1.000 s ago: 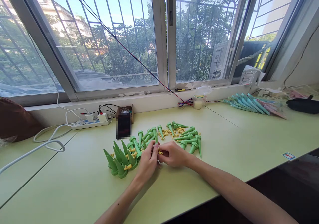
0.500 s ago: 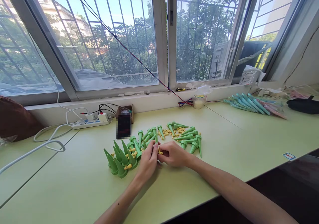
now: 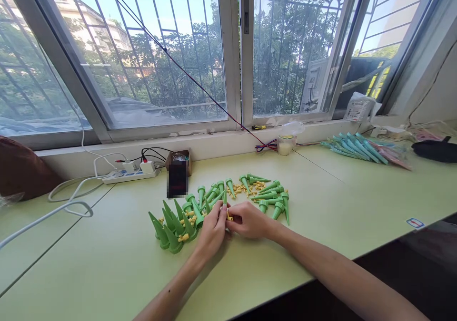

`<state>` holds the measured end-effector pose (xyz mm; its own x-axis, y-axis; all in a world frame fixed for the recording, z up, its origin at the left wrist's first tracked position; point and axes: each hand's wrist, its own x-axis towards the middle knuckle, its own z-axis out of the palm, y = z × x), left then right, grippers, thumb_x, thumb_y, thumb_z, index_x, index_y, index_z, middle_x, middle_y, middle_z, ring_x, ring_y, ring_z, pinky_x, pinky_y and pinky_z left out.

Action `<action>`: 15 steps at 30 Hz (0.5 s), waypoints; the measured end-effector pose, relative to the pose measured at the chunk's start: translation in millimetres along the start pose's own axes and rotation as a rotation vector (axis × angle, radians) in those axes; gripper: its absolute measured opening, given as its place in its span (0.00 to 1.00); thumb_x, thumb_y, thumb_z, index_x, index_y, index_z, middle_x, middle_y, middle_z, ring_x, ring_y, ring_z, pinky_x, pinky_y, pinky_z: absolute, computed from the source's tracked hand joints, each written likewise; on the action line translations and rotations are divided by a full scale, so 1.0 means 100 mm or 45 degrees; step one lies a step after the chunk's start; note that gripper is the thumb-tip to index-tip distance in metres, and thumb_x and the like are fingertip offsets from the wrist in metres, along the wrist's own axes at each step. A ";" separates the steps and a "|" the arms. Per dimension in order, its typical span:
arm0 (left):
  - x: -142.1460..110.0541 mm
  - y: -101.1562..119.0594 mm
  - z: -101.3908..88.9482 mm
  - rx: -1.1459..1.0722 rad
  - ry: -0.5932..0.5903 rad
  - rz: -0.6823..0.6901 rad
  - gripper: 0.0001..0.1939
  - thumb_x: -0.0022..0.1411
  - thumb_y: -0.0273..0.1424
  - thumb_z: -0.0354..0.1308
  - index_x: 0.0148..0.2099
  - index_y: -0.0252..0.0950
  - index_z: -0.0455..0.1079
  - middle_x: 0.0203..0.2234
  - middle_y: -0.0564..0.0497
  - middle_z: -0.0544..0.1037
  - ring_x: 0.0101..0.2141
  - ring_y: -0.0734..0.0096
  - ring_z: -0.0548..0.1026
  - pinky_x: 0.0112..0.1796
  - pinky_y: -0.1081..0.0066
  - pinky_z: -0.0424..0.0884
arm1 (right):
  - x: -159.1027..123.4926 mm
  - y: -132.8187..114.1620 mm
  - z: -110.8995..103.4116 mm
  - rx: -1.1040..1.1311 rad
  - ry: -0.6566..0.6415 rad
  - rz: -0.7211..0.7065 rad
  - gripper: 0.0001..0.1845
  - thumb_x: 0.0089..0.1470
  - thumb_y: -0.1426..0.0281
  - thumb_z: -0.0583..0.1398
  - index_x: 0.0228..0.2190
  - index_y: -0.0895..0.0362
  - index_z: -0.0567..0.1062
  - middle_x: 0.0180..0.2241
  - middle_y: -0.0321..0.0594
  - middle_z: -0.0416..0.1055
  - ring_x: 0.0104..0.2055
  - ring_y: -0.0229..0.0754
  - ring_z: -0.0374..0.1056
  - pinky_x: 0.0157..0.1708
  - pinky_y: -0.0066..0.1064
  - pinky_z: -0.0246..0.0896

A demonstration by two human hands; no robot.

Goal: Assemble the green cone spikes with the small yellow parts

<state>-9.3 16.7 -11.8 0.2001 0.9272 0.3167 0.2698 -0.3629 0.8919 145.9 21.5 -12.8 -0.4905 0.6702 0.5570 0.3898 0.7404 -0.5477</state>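
Observation:
My left hand (image 3: pixel 213 230) is closed around a green plastic spike (image 3: pixel 224 197), whose pointed tip rises above the thumb. Pressed up beside it, my right hand (image 3: pixel 250 220) pinches a small yellow valve piece (image 3: pixel 229 218) against the spike's side; my fingers hide where the two meet. To the left stand several green spikes (image 3: pixel 173 239), points up, with yellow valves on them. Behind and right of my hands, loose green spikes (image 3: pixel 270 195) lie in an arc around a scatter of small yellow valves (image 3: pixel 240 190).
Behind the spikes is a small cardboard box (image 3: pixel 189 163) with a blurred dark object before it. A white power strip (image 3: pixel 132 174) with cables lies left. Near the sill stands a lidded jar (image 3: pixel 284 145); turquoise packets (image 3: pixel 357 149) lie far right. The table's front edge runs below my right forearm.
Almost nothing differs. Both hands keep their grip on the spike and the yellow valve, and the view has shifted very slightly.

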 end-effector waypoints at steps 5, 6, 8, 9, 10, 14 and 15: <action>-0.02 0.03 0.00 -0.095 -0.058 -0.109 0.17 0.66 0.47 0.50 0.34 0.39 0.63 0.27 0.53 0.70 0.26 0.68 0.71 0.21 0.72 0.69 | 0.00 0.02 0.01 -0.019 -0.012 0.008 0.14 0.55 0.73 0.58 0.20 0.57 0.61 0.18 0.29 0.58 0.20 0.31 0.51 0.23 0.24 0.46; -0.02 0.03 0.00 -0.112 -0.065 -0.123 0.17 0.65 0.48 0.50 0.34 0.39 0.63 0.27 0.53 0.70 0.25 0.69 0.71 0.19 0.73 0.68 | 0.00 0.02 0.01 -0.020 -0.014 0.007 0.14 0.55 0.73 0.57 0.20 0.57 0.61 0.18 0.29 0.58 0.20 0.31 0.51 0.23 0.24 0.46; -0.03 0.04 0.00 -0.113 -0.054 -0.117 0.18 0.65 0.48 0.51 0.34 0.39 0.63 0.27 0.53 0.70 0.25 0.69 0.70 0.19 0.73 0.68 | 0.00 0.03 0.01 -0.021 -0.017 0.008 0.14 0.55 0.73 0.57 0.20 0.57 0.60 0.18 0.28 0.58 0.20 0.31 0.51 0.23 0.24 0.46; -0.03 0.04 0.00 -0.102 -0.044 -0.106 0.18 0.65 0.48 0.51 0.34 0.39 0.63 0.27 0.53 0.70 0.25 0.69 0.71 0.19 0.73 0.69 | 0.00 0.02 0.01 -0.024 -0.018 0.010 0.14 0.55 0.73 0.57 0.20 0.57 0.60 0.18 0.28 0.57 0.20 0.31 0.50 0.23 0.24 0.46; -0.03 0.04 0.00 -0.089 -0.036 -0.099 0.17 0.65 0.48 0.51 0.34 0.39 0.63 0.27 0.53 0.70 0.26 0.68 0.71 0.19 0.73 0.69 | 0.00 0.02 0.01 -0.030 -0.019 0.013 0.15 0.55 0.73 0.57 0.20 0.57 0.60 0.18 0.28 0.57 0.20 0.31 0.50 0.23 0.24 0.46; -0.03 0.05 -0.01 -0.047 -0.012 -0.078 0.17 0.65 0.48 0.51 0.34 0.39 0.63 0.28 0.52 0.70 0.27 0.67 0.70 0.21 0.73 0.70 | 0.00 0.01 0.01 -0.050 -0.019 0.029 0.14 0.55 0.74 0.57 0.20 0.57 0.61 0.18 0.28 0.56 0.20 0.31 0.50 0.23 0.24 0.45; -0.03 0.05 -0.01 -0.036 -0.006 -0.066 0.17 0.65 0.47 0.51 0.34 0.39 0.63 0.28 0.52 0.70 0.28 0.67 0.70 0.22 0.72 0.70 | 0.00 0.00 0.00 -0.051 -0.019 0.030 0.14 0.54 0.74 0.57 0.20 0.57 0.61 0.18 0.28 0.56 0.20 0.31 0.50 0.23 0.24 0.45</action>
<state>-9.3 12.0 -8.0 0.1912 0.9442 0.2681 0.2529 -0.3113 0.9161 145.7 21.7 -13.4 -0.4920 0.6870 0.5347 0.4322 0.7259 -0.5350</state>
